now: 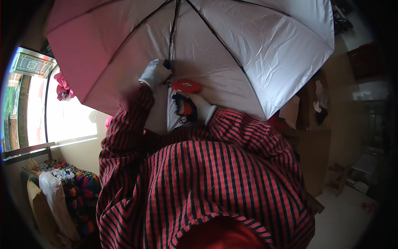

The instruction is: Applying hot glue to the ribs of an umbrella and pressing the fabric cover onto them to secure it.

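An opened umbrella [286,54] spreads in front of me, its inner face silvery and tinted pink at the left, with dark ribs. My left hand [155,72], in a white glove with dark fingertips, is closed around a dark rib near the canopy's lower middle. Lower and to the right, my right hand [201,107] wears a similar glove. Its fingers curl around a red object [187,109] whose kind I cannot make out. A thin black loop [183,120] hangs just below. Directly above that hand sits a red oval piece [188,86] with a pale mark.
At the left, a bright window [70,112] has pink cloth beside it. Below stands a heap of multicoloured fabric [78,182] with a white cloth [56,199] draped over its side. A brown cabinet [313,153] stands at the right, with a low stool [342,176] beyond it.
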`<state>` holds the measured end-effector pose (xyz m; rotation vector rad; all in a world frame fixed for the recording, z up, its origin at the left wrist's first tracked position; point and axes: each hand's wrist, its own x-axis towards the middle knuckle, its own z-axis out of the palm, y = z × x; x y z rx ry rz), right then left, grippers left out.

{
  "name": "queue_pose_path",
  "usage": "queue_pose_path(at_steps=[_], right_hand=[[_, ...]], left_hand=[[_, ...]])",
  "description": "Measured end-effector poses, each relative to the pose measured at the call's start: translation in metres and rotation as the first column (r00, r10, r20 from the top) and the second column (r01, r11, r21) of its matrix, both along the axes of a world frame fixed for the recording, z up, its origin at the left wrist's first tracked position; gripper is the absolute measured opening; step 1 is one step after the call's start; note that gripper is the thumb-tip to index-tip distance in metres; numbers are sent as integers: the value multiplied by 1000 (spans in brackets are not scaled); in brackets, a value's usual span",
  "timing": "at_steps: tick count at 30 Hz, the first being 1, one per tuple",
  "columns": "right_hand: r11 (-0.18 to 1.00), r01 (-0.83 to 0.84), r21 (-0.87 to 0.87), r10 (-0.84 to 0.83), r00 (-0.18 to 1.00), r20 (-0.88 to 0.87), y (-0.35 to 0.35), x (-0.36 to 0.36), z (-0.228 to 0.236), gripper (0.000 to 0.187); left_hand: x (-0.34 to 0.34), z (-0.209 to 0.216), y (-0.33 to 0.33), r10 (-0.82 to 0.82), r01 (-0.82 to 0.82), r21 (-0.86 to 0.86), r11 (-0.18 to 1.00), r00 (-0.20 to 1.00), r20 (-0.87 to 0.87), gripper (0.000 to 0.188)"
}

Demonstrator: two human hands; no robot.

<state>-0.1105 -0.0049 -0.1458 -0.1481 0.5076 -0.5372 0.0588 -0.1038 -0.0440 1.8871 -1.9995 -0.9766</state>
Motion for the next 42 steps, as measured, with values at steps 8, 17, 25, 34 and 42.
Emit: queue_pose_path(at_steps=[8,17,25,34,42], right_hand=[[931,267,-249,-283,959,-32,-43,-3,57,28],[528,381,-759,-795,537,-283,-92,-9,61,20],[469,302,-830,-818,504,-278,-118,12,77,17],[629,279,-725,-692,626,-359,-118,15,89,22],[733,161,-661,-402,886,-231,-152,-20,67,27]], left_hand=[[84,52,-76,265,-82,-315,946,754,601,30],[88,22,-47,523,-151,-673,724,757,391,40],[-8,-13,-38,99,-178,-618,766,982,-161,37],[-23,-4,-48,292,-305,-415,857,951,-96,32],[-19,-6,-52,310,-371,-398,839,927,-210,26]])
